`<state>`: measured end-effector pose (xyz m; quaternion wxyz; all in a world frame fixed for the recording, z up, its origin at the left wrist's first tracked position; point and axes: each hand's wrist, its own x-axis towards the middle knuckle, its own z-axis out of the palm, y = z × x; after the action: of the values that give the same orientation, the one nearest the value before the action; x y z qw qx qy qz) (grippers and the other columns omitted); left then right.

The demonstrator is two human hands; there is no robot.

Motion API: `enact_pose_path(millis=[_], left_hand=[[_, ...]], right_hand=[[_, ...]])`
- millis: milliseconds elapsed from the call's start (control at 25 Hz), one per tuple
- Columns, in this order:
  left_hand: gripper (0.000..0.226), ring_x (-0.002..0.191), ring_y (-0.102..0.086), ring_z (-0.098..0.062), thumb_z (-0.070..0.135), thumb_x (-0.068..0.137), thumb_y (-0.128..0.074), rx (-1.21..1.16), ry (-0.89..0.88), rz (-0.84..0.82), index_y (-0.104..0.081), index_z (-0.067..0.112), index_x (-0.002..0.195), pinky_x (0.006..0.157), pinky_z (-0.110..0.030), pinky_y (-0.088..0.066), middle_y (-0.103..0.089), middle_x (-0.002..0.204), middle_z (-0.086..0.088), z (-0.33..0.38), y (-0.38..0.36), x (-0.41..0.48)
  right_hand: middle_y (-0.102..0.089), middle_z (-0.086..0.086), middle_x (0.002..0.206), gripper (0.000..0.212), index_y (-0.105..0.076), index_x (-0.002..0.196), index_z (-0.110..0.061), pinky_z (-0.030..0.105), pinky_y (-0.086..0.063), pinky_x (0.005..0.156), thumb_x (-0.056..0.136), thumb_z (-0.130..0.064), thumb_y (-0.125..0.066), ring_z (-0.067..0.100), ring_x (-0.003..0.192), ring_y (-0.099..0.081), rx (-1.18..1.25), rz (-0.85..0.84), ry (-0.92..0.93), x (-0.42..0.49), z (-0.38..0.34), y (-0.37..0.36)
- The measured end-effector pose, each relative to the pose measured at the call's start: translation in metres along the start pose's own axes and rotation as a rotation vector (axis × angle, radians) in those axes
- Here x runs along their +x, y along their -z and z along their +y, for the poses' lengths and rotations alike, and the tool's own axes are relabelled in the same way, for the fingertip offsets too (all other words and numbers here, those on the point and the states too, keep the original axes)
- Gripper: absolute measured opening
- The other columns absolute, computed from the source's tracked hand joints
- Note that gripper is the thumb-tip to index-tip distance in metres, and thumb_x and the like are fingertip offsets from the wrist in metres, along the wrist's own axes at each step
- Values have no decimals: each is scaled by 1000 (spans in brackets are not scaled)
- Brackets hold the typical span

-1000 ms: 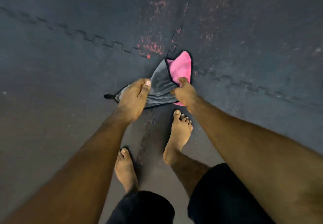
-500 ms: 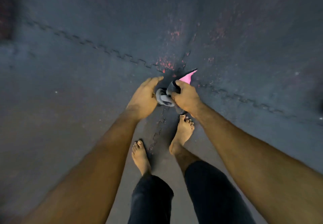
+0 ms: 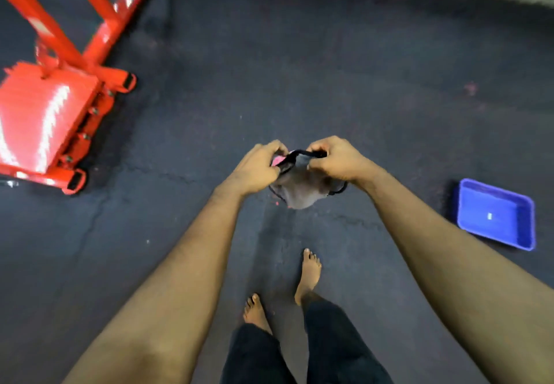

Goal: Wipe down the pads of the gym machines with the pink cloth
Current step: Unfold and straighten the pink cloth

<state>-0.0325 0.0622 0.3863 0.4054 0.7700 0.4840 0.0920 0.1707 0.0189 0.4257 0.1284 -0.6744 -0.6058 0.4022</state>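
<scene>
Cloth (image 3: 299, 194), pink on one face and grey on the other, hangs bunched above the floor (image 3: 299, 68) between both hands. At left stands a red machine (image 3: 54, 107), well apart; no pad shows plainly. The left hand (image 3: 257, 170) and right hand (image 3: 338, 161) each pinch its dark hem with curled fingers (image 3: 275, 146), probably to spread or refold it for wiping. A blue tray (image 3: 509, 224) lies on the floor at right.

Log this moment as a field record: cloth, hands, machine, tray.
cloth: pink cloth, grey side out, bunched between both hands
left hand: grips the cloth's left part
right hand: pinches its black-trimmed top edge
machine: red gym machine, far left, untouched
tray: blue tray on the floor, right
stage: wiping not yet begun
</scene>
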Motion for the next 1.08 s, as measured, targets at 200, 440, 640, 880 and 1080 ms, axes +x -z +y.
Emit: enact_pose_path(millis=[200, 440, 640, 880, 1080], left_hand=[[13, 90, -64, -31, 9, 80, -66, 158, -126, -18, -66, 11, 93, 76, -30, -45, -70, 92, -5, 60, 66, -47], [28, 81, -64, -17, 38, 93, -62, -132, -158, -39, -51, 13, 91, 71, -32, -46, -68, 86, -4, 133, 105, -96], [22, 72, -54, -19, 21, 95, -62, 57, -290, 148, -45, 20, 82, 58, -31, -41, -56, 78, 0, 179, 107, -106], [15, 84, -59, -27, 22, 102, -50, 241, -193, 272, -57, 13, 92, 72, -40, -49, -61, 91, -7, 196, 113, -106], [15, 90, -61, -36, 32, 100, -52, 263, -73, 570, -54, 20, 93, 76, -41, -50, -63, 96, -12, 214, 125, -112]], right_hand=[[-74, 1, 79, 15, -74, 76, -21, 30, -50, 74, 82, -12, -64, 7, 74, -61, 18, 212, 99, -74, -84, 66], [-73, -7, 78, 16, -75, 77, -20, 33, -52, 78, 86, -11, -66, 7, 78, -65, 33, 422, 233, -148, -146, 123], [-75, -2, 81, 14, -78, 83, -15, 35, -53, 82, 84, -8, -66, 10, 82, -68, 5, 510, 297, -184, -162, 153], [-73, -9, 81, 14, -80, 88, -21, 19, -47, 71, 86, -12, -70, 1, 78, -62, -6, 710, 214, -237, -132, 200], [-71, -8, 76, 19, -80, 92, -23, 23, -47, 73, 88, -10, -66, 10, 78, -65, 50, 961, 78, -263, -97, 219]])
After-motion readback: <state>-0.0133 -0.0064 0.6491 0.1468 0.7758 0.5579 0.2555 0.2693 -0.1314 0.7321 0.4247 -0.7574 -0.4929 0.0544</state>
